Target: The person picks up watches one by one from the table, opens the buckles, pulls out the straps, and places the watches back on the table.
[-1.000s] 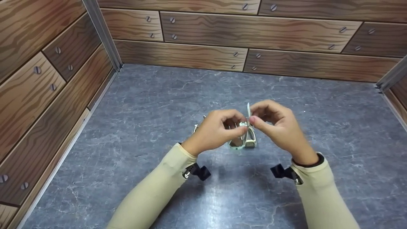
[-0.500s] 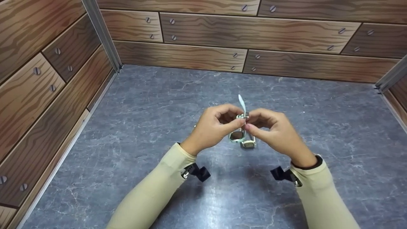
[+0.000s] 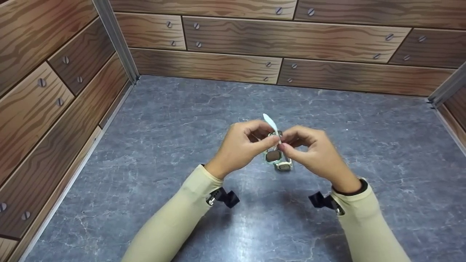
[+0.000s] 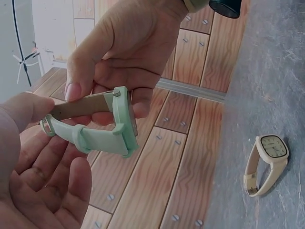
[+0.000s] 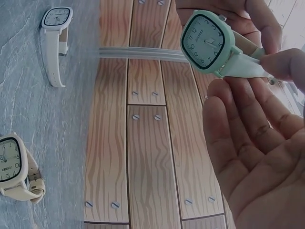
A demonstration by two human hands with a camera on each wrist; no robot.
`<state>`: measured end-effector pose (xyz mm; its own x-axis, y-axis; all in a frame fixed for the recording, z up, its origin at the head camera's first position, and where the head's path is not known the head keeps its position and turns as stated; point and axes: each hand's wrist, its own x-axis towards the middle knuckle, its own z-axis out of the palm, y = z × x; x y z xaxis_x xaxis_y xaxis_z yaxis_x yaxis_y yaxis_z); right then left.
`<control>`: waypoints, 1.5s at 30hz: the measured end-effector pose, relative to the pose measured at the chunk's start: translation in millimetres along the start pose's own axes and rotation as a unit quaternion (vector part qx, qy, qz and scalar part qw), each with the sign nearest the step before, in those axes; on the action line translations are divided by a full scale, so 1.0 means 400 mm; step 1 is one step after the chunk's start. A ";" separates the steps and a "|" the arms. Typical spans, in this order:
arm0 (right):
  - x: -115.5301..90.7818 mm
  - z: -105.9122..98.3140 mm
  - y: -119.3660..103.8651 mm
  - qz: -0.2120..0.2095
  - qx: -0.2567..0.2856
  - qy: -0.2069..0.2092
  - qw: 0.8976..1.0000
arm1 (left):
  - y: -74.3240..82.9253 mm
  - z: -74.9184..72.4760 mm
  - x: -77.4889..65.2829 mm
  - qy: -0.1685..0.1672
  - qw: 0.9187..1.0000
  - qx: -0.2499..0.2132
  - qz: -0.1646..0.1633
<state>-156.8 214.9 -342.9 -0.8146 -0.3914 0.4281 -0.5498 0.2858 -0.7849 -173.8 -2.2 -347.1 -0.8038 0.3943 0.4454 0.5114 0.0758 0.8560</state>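
Both hands hold a mint-green wristwatch above the table, its squarish case hanging face outward in the right wrist view. My left hand pinches the strap near the metal buckle between thumb and fingers. My right hand pinches the strap beside it, thumb on top. In the head view the pale strap end sticks up between the hands. A loose keeper loop sits on the strap in the left wrist view. Fingers hide whether the strap passes through the buckle.
On the grey marbled table lie a cream watch beneath the hands and a white watch farther left, hidden in the head view. Wood-patterned walls enclose the table's back and sides.
Both hands have drawn closer together, the right moving left. The mint strap end has tilted to the left, and the watch case shows more fully below the fingers.
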 end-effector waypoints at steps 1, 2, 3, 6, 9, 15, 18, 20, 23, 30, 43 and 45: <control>0.000 0.000 0.000 0.000 0.001 -0.001 1.000 | 0.000 -0.001 0.000 0.000 1.000 0.001 0.002; 0.000 0.000 0.000 0.000 0.000 -0.002 1.000 | 0.000 -0.001 0.000 0.001 1.000 0.002 0.004; -0.001 -0.001 0.000 0.000 0.000 -0.003 1.000 | 0.000 -0.002 0.000 0.002 1.000 -0.001 0.006; -0.002 -0.001 0.000 -0.001 -0.005 -0.008 1.000 | -0.001 -0.005 -0.001 0.010 1.000 -0.013 0.014; -0.002 -0.002 0.001 -0.002 -0.007 -0.013 1.000 | 0.000 -0.008 -0.001 0.018 0.999 -0.024 0.017; -0.002 0.001 0.005 0.007 -0.010 -0.021 1.000 | 0.002 -0.010 0.001 0.016 1.000 -0.015 0.011; -0.001 0.003 0.006 0.004 -0.008 -0.022 1.000 | 0.003 -0.010 0.001 0.017 1.000 -0.008 0.005; -0.001 0.005 0.006 -0.001 -0.005 -0.020 1.000 | 0.003 -0.010 0.001 0.016 1.000 -0.005 0.004; -0.001 0.008 0.005 -0.008 0.000 -0.014 1.000 | 0.004 -0.009 0.001 0.010 1.000 -0.006 0.006; 0.000 0.011 0.005 -0.018 0.012 0.007 1.000 | 0.006 -0.008 0.001 -0.013 1.000 -0.019 0.001; 0.001 0.008 0.004 -0.039 0.019 0.015 0.999 | 0.007 -0.007 -0.001 -0.008 1.000 -0.018 -0.003; 0.001 0.007 0.004 -0.040 0.021 0.013 0.999 | 0.006 -0.007 -0.002 -0.006 1.000 -0.017 -0.002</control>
<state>-157.5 212.7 -345.3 -0.7738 -0.3874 0.5011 -0.6049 0.2176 -0.7660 -172.8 -4.9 -344.6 -0.8016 0.4054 0.4393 0.4977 0.0457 0.8661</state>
